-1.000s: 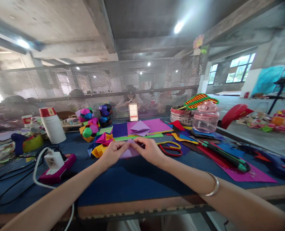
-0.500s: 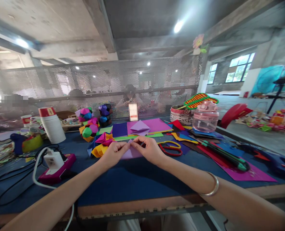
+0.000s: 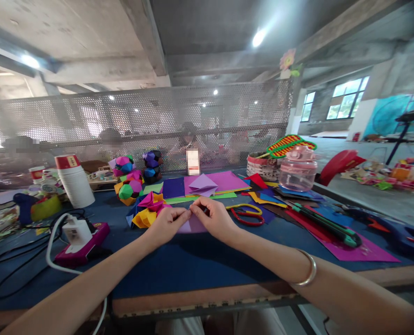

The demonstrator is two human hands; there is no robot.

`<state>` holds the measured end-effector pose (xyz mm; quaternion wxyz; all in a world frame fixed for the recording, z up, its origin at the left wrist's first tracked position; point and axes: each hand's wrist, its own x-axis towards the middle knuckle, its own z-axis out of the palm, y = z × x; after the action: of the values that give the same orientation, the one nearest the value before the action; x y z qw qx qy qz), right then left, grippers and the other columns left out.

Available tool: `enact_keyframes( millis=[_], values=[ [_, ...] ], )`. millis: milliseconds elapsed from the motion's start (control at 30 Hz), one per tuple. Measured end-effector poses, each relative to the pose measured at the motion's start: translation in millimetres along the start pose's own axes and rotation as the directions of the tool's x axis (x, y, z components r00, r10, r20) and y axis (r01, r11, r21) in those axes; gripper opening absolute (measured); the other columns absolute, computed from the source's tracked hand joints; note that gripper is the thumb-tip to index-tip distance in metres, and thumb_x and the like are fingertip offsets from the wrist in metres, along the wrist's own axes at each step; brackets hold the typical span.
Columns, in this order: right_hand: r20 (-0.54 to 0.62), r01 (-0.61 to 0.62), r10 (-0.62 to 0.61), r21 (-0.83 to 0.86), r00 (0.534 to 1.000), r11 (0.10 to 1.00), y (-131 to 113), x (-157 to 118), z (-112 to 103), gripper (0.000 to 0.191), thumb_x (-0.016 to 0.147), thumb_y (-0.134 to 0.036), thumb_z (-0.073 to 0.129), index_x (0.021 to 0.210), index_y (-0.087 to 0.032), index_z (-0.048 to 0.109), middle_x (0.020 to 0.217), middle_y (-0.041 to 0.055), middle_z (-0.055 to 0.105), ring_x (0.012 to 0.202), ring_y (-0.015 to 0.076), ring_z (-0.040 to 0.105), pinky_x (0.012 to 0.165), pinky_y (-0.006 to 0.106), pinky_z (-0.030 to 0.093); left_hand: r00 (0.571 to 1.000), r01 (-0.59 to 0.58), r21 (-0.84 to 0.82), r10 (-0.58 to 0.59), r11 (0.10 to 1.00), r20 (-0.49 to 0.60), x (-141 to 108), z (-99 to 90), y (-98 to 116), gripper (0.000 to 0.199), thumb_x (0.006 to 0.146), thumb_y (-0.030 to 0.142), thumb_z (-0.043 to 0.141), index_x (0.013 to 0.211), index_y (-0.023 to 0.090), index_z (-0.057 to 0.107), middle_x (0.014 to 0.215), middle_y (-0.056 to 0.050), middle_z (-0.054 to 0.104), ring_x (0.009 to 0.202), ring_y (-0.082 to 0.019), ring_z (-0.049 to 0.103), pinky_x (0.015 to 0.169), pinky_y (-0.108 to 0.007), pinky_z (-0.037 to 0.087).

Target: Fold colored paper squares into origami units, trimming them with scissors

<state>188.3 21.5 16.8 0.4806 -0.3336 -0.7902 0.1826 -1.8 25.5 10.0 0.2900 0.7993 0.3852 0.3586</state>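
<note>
Between my two hands is a piece of light purple paper (image 3: 193, 225), its upper edge pinched and the rest hanging below my fingers. My left hand (image 3: 171, 222) closes thumb and fingertips on it from the left. Pinching the same edge close beside it is my right hand (image 3: 214, 216), and the fingertips of both almost meet. Behind them a folded light purple paper piece (image 3: 203, 184) lies on a stack of purple sheets (image 3: 229, 181). Folded pink and yellow paper pieces (image 3: 148, 213) sit left of my left hand. Scissors (image 3: 247, 215) with red and yellow handles lie right of my right hand.
At the left stand stacked paper cups (image 3: 75, 184) and a magenta power strip (image 3: 84, 246) with cables. Paper polyhedron models (image 3: 130, 188) are behind. To the right are a utility knife (image 3: 325, 224), a glue gun (image 3: 384, 228), a pink-lidded jar (image 3: 298, 172) and a woven basket (image 3: 262, 166).
Both hands keep their pinch on the light purple paper. The paper tilts a little, with its lower part showing more below the fingers, and the fingertips have shifted slightly.
</note>
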Motion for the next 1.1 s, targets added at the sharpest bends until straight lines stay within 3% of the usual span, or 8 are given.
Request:
enact_keyframes(
  millis=[167, 367, 1100],
  values=[
    [-0.031, 0.046, -0.05, -0.134, 0.998, 0.99, 3.2, -0.6, -1.3, 0.017, 0.095, -0.027, 0.053, 0.08, -0.02, 0.056, 0.073, 0.001, 0.062, 0.065, 0.0152, 0.053, 0.062, 0.026, 0.036, 0.996, 0.056, -0.078, -0.051, 0.995, 0.069, -1.2, 3.2, 1.4, 0.028, 0.098, 0.039, 0.059, 0.096, 0.012, 0.065, 0.085, -0.001, 0.065, 0.07, -0.014, 0.064, 0.063, -0.028, 0.056],
    [-0.036, 0.091, -0.102, -0.235, 0.994, 0.968, 5.7, -2.8, -2.6, 0.013, 0.097, -0.026, 0.048, 0.085, -0.022, 0.051, 0.075, 0.0018, 0.061, 0.067, 0.0172, 0.055, 0.062, 0.027, 0.034, 0.987, 0.108, -0.17, -0.085, 0.98, 0.137, -1.6, 5.7, -2.3, 0.021, 0.095, 0.033, 0.063, 0.096, 0.012, 0.065, 0.089, -0.002, 0.066, 0.076, -0.015, 0.066, 0.068, -0.031, 0.058],
    [0.005, 0.121, -0.125, -0.294, 0.992, 0.948, 2.7, -2.7, -2.9, 0.012, 0.099, -0.025, 0.044, 0.089, -0.022, 0.05, 0.077, 0.0022, 0.062, 0.069, 0.0183, 0.058, 0.062, 0.027, 0.036, 0.977, 0.173, -0.261, -0.132, 0.95, 0.168, -2.3, 7.2, 1.8, 0.021, 0.096, 0.033, 0.062, 0.102, 0.012, 0.064, 0.091, -0.002, 0.067, 0.077, -0.016, 0.067, 0.069, -0.032, 0.058]
  ],
)
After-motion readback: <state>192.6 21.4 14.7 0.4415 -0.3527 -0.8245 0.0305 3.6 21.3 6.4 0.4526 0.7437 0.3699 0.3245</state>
